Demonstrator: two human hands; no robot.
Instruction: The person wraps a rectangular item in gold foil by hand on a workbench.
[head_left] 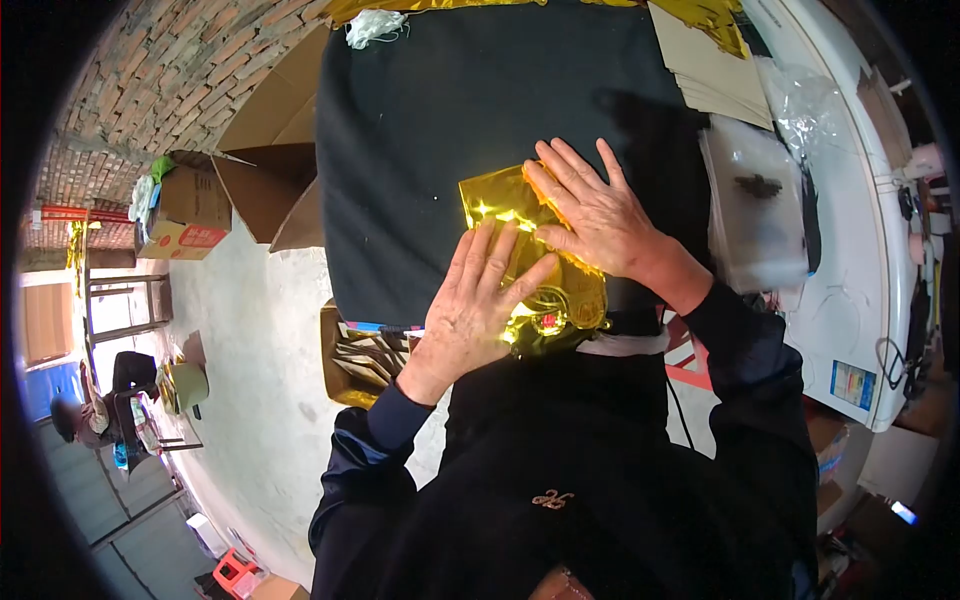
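Observation:
A shiny gold foil piece (pixel 490 197) with an orange fringed edge along its right side lies on the black cloth-covered table (pixel 430 110), close to my body. My left hand (pixel 477 290) rests on the foil's left part, fingers stretched out and pointing away from me. My right hand (pixel 597 212) lies flat over the orange edge, its fingers spread toward the upper left. Both palms face down and grip nothing. Beneath my left hand part of the foil is hidden. Near my body the foil looks wrinkled, with a small red mark on it.
White threads (pixel 375 28) lie at the table's far left corner. Cardboard sheets (pixel 712 60) and clear plastic bags (pixel 755 200) lie along the right side. An open cardboard box (pixel 270 190) stands left of the table. A filled bin (pixel 360 355) sits below. Another person (pixel 90 415) is far left.

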